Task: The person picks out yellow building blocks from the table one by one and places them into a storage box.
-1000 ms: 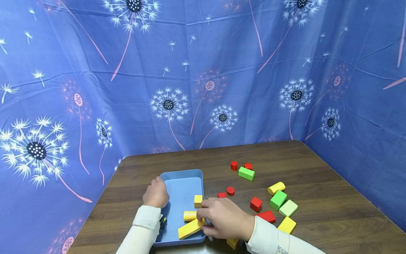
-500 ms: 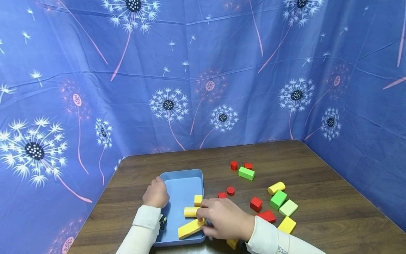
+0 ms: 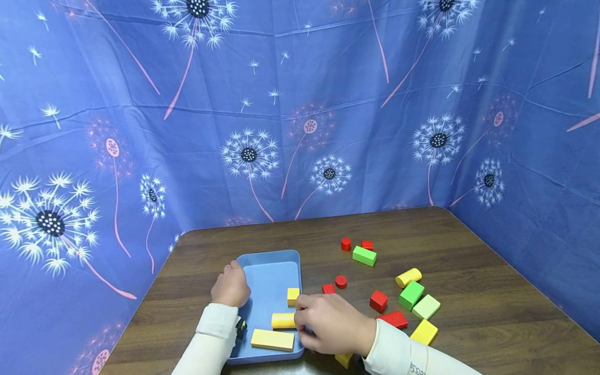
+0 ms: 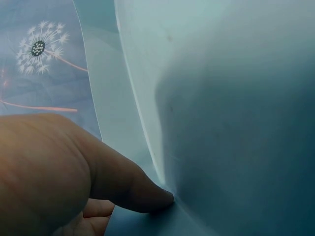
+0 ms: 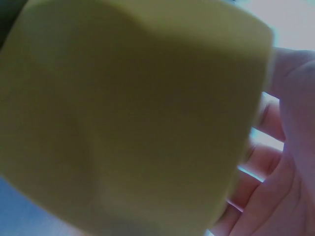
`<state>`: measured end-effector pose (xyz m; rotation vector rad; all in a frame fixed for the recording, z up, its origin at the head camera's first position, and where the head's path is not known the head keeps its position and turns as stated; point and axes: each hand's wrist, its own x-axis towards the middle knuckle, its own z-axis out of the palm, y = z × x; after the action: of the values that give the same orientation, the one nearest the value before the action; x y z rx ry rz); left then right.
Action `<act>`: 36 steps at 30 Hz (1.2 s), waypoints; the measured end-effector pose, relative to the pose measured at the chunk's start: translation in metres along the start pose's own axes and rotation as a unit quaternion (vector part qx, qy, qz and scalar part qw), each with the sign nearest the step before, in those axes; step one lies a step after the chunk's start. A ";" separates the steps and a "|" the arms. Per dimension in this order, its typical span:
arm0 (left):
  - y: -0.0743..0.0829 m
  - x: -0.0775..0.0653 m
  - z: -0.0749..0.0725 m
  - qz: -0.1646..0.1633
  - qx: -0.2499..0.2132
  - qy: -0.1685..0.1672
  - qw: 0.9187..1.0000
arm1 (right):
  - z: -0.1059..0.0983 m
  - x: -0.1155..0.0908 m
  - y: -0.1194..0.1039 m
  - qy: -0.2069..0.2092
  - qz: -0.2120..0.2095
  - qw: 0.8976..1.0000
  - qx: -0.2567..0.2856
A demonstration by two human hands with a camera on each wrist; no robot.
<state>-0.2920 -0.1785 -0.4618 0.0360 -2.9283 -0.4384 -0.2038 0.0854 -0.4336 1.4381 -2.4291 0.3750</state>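
Three yellow blocks in, lower centre! Left hand clamps blue tray; right hand, grip unclear; green block, others lie outside, right.

Head-worn, looks forward and down at tabletop and dandelion cloth. At left wrist, peers close past the left hand into the blue tray — sharing tray and cloth with the head view. At right wrist, faces a blurred yellow shape — very near.
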 end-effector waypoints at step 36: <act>-0.001 0.004 0.002 0.000 0.000 -0.011 1.000 | -0.025 -0.012 0.014 0.043 0.019 0.998 -0.041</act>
<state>-0.2962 -0.1791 -0.4629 0.0328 -2.9503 -0.4414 -0.2077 0.1105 -0.4155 1.3175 -2.3768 0.3350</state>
